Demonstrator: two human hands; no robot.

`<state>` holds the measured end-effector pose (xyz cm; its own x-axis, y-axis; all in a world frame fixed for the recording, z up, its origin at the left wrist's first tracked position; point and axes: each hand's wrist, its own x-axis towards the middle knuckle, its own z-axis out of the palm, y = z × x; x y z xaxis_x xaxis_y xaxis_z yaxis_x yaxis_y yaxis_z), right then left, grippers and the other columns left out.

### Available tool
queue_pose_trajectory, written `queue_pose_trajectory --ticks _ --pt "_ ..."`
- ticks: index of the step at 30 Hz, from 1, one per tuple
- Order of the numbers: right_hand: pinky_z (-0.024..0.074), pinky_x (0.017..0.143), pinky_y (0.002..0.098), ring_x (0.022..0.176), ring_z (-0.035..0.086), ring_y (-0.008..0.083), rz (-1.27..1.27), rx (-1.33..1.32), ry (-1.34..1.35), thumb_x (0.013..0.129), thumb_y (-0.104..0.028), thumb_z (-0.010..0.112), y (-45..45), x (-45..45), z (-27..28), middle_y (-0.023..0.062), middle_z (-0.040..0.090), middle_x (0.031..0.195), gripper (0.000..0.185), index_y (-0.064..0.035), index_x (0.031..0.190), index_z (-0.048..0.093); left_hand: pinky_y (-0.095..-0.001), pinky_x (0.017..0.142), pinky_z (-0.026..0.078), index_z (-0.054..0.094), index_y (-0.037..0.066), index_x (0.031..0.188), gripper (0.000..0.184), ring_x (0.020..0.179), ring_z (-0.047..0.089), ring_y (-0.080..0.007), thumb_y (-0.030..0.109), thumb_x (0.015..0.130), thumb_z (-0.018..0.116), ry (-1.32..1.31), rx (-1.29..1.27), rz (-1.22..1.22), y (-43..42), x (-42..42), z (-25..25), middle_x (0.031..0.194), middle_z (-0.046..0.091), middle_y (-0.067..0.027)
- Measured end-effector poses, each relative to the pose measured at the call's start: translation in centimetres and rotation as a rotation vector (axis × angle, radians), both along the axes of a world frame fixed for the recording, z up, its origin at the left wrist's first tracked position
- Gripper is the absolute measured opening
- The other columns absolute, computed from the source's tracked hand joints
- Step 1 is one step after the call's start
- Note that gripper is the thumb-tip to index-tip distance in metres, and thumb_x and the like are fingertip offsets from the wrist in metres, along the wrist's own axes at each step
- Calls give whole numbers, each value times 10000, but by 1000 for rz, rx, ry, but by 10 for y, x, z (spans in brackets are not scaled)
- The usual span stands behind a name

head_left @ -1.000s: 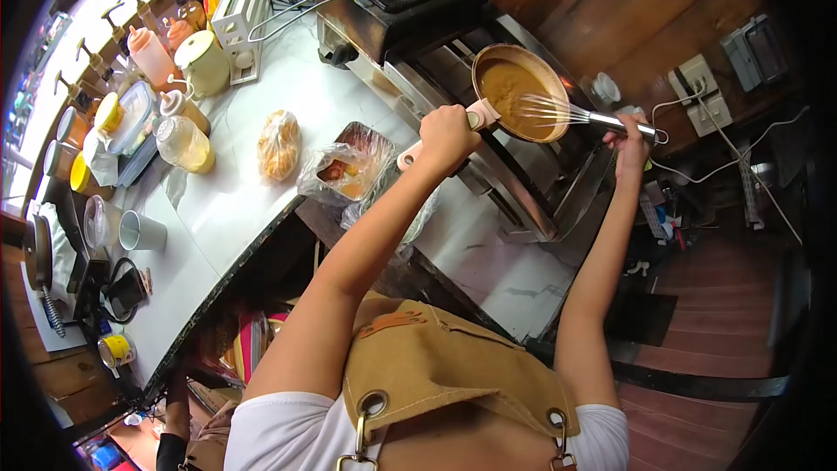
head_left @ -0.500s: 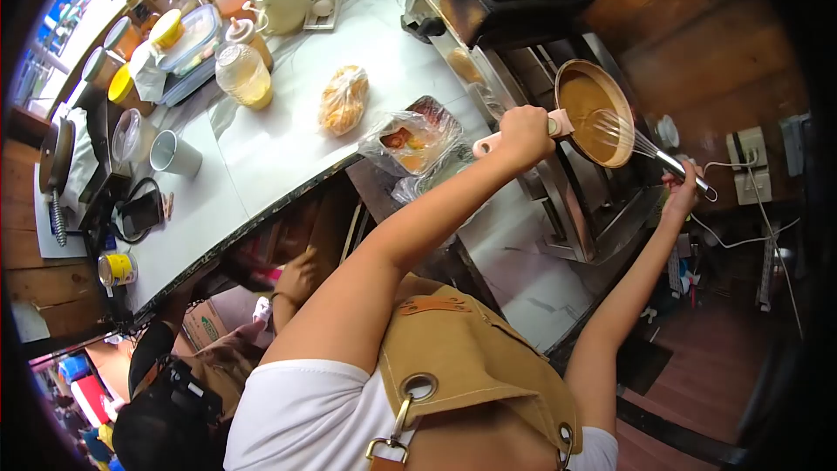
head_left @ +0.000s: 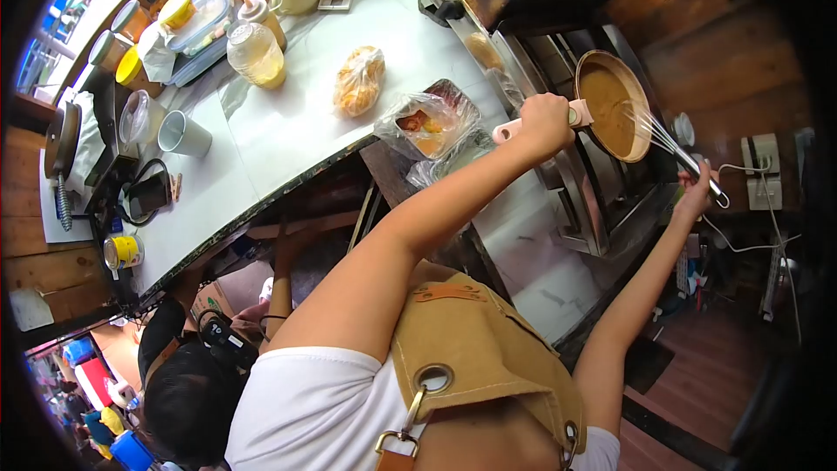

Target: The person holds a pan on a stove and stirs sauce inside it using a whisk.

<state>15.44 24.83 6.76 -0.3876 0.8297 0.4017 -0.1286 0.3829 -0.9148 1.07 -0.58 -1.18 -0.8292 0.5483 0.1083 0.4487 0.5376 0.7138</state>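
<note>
Standing by the counter's [head_left: 545, 288] wall-side edge: stove [head_left: 593, 209], pan [head_left: 610, 64] over it.
Pan: left hand [head_left: 547, 122] clamped on handle [head_left: 507, 132]; slackening could tip the brown mixture [head_left: 604, 105].
Whisk [head_left: 683, 155]: right hand [head_left: 695, 194] clamped round it, wires [head_left: 660, 135] reaching inside; brisk strokes could splash.

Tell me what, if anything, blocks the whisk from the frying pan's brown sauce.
Nothing visible does. The right hand holds the whisk by its handle, and its wires reach past the rim of the frying pan over the brown sauce; whether they touch it is unclear. The left hand grips the pink pan handle, clear of the whisk.
</note>
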Motion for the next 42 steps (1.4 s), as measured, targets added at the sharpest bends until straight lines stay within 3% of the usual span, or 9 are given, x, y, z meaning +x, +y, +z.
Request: queue_pose_trajectory --ticks 7,12,18,24,30,32,35,36,42 --pt "326 352 199 386 488 137 220 -79 -78 737 -144 555 -12 5 10 60 528 556 104 -70 721 484 -363 582 483 614 9 637 194 641 599 -298 170 529 606 -29 -29 -7 -2 -1 2 663 598 -158" --pt "358 356 181 379 472 103 -144 -23 24 699 -111 592 -21 -8 16 43 532 564 116 -85 686 479 -379 607 480 623 21 673 215 661 601 -304 189 540 603 12 50 -14 -5 1 1 682 602 -164" --pt "404 378 228 423 535 174 309 -82 6 737 -92 539 -27 -11 5 105 564 629 89 -35 725 472 -399 602 471 603 -24 644 224 641 587 -334 180 557 567 43 12 -14 -2 -1 3 657 584 -198" --pt "372 308 238 370 512 177 -13 -4 36 717 -105 547 -8 -8 14 103 549 591 117 -47 694 448 -399 607 470 599 -35 647 235 638 582 -344 174 552 547 28 -26 -20 -2 -1 5 650 578 -204" --pt "429 400 265 432 531 165 369 -195 8 738 -147 545 -29 -14 1 96 574 649 129 -53 743 456 -399 609 473 611 -26 669 213 641 588 -342 149 556 568 54 -69 -30 0 1 10 672 589 -204" --pt "400 352 253 384 509 154 301 -225 27 708 -153 553 -26 -7 7 91 561 591 140 -50 680 462 -403 610 471 611 -30 674 213 646 587 -347 144 563 559 48 -79 -10 0 0 10 675 588 -209" --pt "333 278 220 305 464 147 -89 -87 96 667 -124 556 -16 -6 17 83 516 479 181 -54 546 441 -402 615 470 607 -36 678 214 652 586 -351 139 570 547 52 -94 -26 -1 1 11 683 587 -215" --pt "351 291 219 326 485 153 -129 -73 100 681 -116 565 -16 -10 15 89 524 502 165 -43 589 449 -401 617 470 606 -38 679 216 655 586 -351 138 570 544 62 -87 -22 -1 1 10 686 587 -216" --pt "394 330 240 381 517 169 279 -204 89 712 -132 558 -31 -27 -8 90 537 577 147 -41 684 446 -408 617 461 598 -43 670 228 664 580 -361 151 566 540 42 -87 -9 -1 1 14 681 580 -224"
